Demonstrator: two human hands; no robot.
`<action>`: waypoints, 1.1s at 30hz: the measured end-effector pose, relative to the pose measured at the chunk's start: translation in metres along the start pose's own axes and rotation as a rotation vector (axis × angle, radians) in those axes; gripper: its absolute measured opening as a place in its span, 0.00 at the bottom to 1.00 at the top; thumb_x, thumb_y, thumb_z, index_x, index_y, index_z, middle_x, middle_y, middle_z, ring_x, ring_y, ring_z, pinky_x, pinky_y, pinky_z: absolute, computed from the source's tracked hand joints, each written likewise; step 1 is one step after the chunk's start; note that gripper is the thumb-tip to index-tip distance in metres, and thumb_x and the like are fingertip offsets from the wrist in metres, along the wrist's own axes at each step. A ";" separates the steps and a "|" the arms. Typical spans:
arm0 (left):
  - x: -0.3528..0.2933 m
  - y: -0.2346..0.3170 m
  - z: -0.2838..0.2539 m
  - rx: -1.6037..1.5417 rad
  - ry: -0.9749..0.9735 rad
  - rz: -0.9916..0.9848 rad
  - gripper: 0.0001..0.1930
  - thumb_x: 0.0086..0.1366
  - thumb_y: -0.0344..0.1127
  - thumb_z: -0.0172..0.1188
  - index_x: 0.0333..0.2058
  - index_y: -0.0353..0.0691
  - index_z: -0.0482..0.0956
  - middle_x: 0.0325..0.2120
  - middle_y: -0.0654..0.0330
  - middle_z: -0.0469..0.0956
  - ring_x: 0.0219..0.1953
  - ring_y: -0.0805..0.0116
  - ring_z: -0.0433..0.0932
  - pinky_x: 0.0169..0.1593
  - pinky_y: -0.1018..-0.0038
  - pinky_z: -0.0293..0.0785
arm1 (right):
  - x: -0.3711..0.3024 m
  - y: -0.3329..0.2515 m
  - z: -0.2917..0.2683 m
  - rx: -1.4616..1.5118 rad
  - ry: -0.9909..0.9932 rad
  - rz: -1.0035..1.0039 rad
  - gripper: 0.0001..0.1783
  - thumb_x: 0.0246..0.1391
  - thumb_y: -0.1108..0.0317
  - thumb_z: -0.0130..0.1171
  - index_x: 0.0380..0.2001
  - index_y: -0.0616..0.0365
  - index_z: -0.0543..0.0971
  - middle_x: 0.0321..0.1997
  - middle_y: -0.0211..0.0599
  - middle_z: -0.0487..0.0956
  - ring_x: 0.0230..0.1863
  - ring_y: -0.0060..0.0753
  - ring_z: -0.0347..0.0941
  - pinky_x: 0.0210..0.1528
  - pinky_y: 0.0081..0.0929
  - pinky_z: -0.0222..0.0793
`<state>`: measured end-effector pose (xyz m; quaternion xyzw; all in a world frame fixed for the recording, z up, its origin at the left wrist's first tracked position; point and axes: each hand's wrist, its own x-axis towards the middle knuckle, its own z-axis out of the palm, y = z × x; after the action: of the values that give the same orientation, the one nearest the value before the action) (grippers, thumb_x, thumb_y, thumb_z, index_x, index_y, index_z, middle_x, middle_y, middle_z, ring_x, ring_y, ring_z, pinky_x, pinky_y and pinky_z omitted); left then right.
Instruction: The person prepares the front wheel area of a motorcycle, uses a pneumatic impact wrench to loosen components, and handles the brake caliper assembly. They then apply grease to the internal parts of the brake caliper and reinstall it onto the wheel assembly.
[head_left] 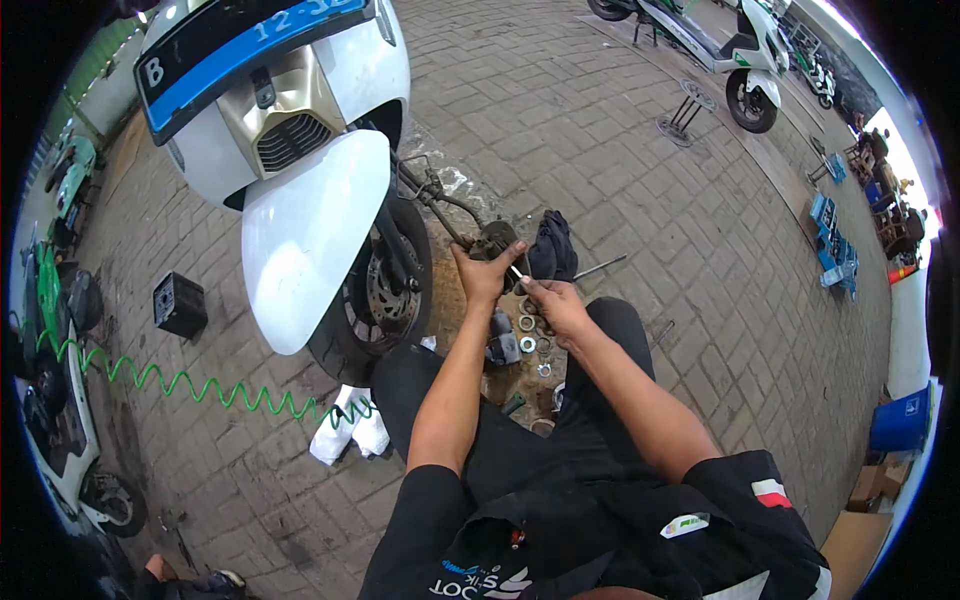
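Note:
My left hand (484, 274) is closed around a dark, greasy metal part (497, 238) beside the scooter's front wheel. Rods or hoses run from that part toward the scooter (315, 225). My right hand (556, 308) pinches a thin pale rod-like tool (516, 271), its tip up against the part near my left thumb. Below my hands, several metal rings (527, 345) lie on a brown, stained patch of ground, along with a dark block-shaped part (502, 340). A black cloth (553, 246) is bunched just right of the metal part.
A long metal bar (601, 267) lies past the cloth. White cloths (350, 430) and a green coiled hose (210, 390) are at left, with a black crate (180, 304) beyond. Blue toolbox (833, 245), metal stand (686, 112) and parked scooters (750, 75) stand to the right.

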<state>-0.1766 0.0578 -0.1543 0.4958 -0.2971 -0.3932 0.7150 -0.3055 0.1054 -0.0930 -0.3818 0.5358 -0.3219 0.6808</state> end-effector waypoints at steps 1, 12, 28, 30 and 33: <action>-0.003 0.001 0.013 -0.056 -0.044 -0.059 0.40 0.39 0.34 0.81 0.44 0.35 0.59 0.36 0.55 0.73 0.35 0.70 0.76 0.37 0.75 0.77 | 0.013 0.015 -0.011 -0.027 0.035 -0.078 0.17 0.60 0.52 0.58 0.32 0.55 0.79 0.19 0.20 0.70 0.14 0.14 0.57 0.15 0.18 0.47; 0.022 -0.029 -0.012 -0.299 -0.126 -0.249 0.32 0.46 0.26 0.76 0.45 0.43 0.63 0.31 0.62 0.77 0.29 0.69 0.78 0.35 0.74 0.78 | 0.001 -0.012 -0.052 -0.458 -0.220 0.009 0.19 0.60 0.54 0.57 0.33 0.62 0.80 0.18 0.20 0.67 0.17 0.14 0.57 0.18 0.21 0.51; -0.001 0.005 0.015 -0.188 -0.080 -0.023 0.36 0.44 0.21 0.75 0.48 0.37 0.61 0.39 0.59 0.73 0.38 0.68 0.76 0.41 0.72 0.78 | -0.008 0.018 -0.044 -0.056 -0.026 0.039 0.17 0.58 0.58 0.61 0.38 0.63 0.80 0.18 0.21 0.70 0.17 0.13 0.59 0.20 0.18 0.51; 0.004 -0.006 0.016 -0.242 -0.090 -0.036 0.35 0.44 0.24 0.76 0.47 0.37 0.61 0.40 0.59 0.72 0.38 0.68 0.76 0.41 0.73 0.77 | -0.010 0.019 -0.034 0.051 0.039 0.012 0.18 0.57 0.58 0.62 0.38 0.64 0.80 0.18 0.21 0.70 0.16 0.13 0.59 0.18 0.17 0.51; 0.016 -0.027 0.007 -0.156 -0.061 0.004 0.34 0.46 0.26 0.76 0.47 0.37 0.61 0.40 0.58 0.72 0.39 0.69 0.75 0.43 0.74 0.75 | -0.020 0.011 -0.011 0.038 0.106 0.012 0.16 0.57 0.57 0.62 0.34 0.62 0.80 0.17 0.21 0.70 0.14 0.13 0.59 0.16 0.18 0.50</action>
<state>-0.1814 0.0357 -0.1767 0.4259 -0.2883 -0.4287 0.7427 -0.3207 0.1262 -0.0944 -0.3479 0.5672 -0.3479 0.6604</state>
